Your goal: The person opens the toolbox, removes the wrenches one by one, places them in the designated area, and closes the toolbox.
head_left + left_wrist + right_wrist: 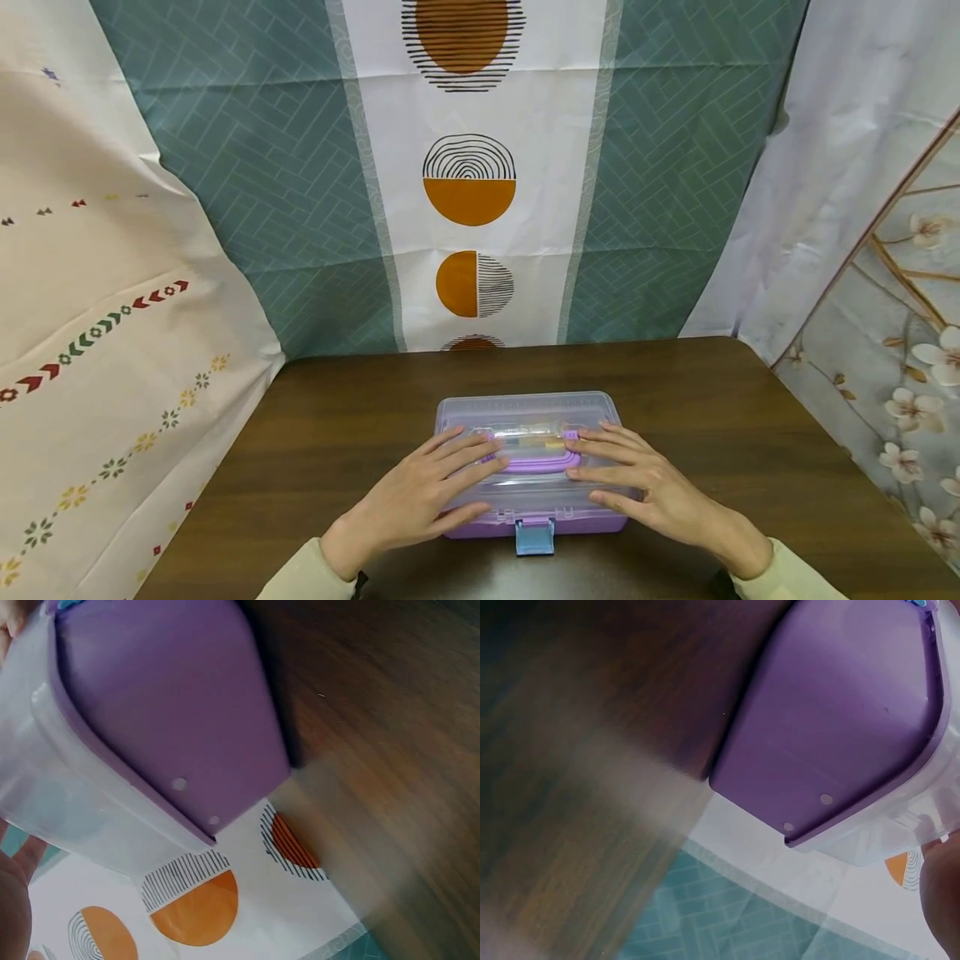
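A plastic storage box point(534, 496) with a clear lid, purple base and purple carrying handle point(536, 464) stands on the table. Its blue front latch point(534, 538) hangs down at the middle of the front side. My left hand point(427, 492) rests on the lid's left part, fingers straight and spread, tips near the handle. On the lid's right part lies my right hand point(648, 487), fingers extended toward the handle's other end. Both wrist views show the purple base point(172, 712) from its short ends. Yellowish contents show faintly through the lid.
The dark wooden table point(345, 417) extends around the box. Behind it hangs a green and white cloth point(480, 237) with orange circles. A cream patterned cloth point(112, 292) drapes at the left, a floral one point(900, 375) at the right.
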